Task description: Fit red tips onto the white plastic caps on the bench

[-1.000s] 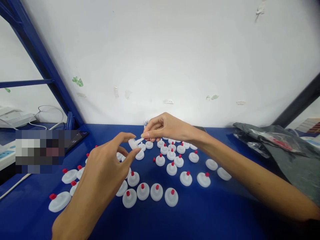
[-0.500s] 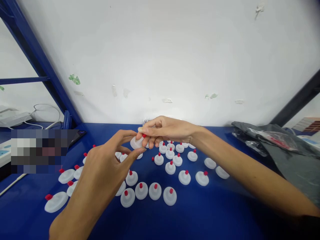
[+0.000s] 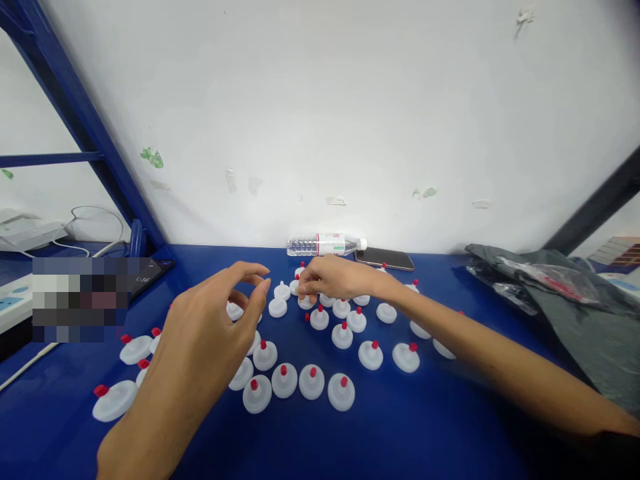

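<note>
My left hand [image 3: 220, 307] hovers over the left part of the blue table [image 3: 400, 427], its thumb and fingers curved and apart with nothing between them. Farther back, my right hand [image 3: 327, 277] has its fingertips pinched down on a round white plastic lid [image 3: 305, 303], whose top they mostly cover. Around it stand several similar white lids, many with a small red cap on the spout, such as one lid [image 3: 319, 320] just in front. Left of my right fingers, a white lid without red [image 3: 278, 308] touches another bare-spouted lid [image 3: 282, 291]. A loose red cap [image 3: 307, 317] lies nearby.
A clear water bottle [image 3: 327, 245] lies along the wall with a phone [image 3: 385, 259] beside it. Grey plastic bags [image 3: 560, 293] cover the right side. At left are a dark screen [image 3: 153, 270], a power strip [image 3: 17, 297] and a blue frame post [image 3: 95, 127].
The lid held up between both hands is no longer there. My right hand has dropped to the lids on the table; my left hand's fingers are now empty. The bottle and phone have come into view.
</note>
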### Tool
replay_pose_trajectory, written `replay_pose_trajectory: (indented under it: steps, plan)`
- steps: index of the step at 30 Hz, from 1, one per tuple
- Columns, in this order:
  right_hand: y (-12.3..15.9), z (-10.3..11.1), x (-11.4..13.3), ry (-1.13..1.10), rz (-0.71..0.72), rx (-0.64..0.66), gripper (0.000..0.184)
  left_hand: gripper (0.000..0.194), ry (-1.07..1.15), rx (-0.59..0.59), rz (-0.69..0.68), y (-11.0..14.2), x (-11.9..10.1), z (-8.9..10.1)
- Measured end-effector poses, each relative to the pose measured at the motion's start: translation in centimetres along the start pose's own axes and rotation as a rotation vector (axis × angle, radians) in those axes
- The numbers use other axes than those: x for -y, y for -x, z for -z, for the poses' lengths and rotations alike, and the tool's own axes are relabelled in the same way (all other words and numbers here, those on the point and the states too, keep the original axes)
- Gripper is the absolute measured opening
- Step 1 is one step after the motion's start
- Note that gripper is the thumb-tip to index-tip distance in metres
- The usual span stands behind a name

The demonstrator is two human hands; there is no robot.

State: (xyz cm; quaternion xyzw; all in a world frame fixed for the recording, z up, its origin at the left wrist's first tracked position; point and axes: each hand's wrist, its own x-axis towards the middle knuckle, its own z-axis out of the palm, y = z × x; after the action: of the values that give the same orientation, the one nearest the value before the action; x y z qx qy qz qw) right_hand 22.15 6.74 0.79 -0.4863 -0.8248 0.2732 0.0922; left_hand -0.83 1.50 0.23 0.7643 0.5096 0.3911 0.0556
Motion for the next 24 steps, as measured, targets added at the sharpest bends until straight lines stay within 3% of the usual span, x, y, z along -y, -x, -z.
replay_pose_trajectory:
  steps: [8,14,19,24]
  plan:
    - [-0.3,-1.2,0.9,0.255,-0.079,-0.145,0.023,0.019,-0.028,0.002,0.05,0.3,-0.9,0.4]
    - [0.1,-1.6,1.7,0.451,-0.046,-0.224,0.018,0.02,-0.017,0.007,0.023,0.2,-0.5,0.3]
    - [0.1,-1.5,2.5,0.431,-0.008,-0.323,0.028,0.021,-0.048,-0.001,0.038,0.1,-0.2,0.5]
    - [-0.4,-2.5,3.0,0.361,0.149,-0.258,0.023,0.023,-0.088,0.016,0.068,-0.1,0.1,0.9]
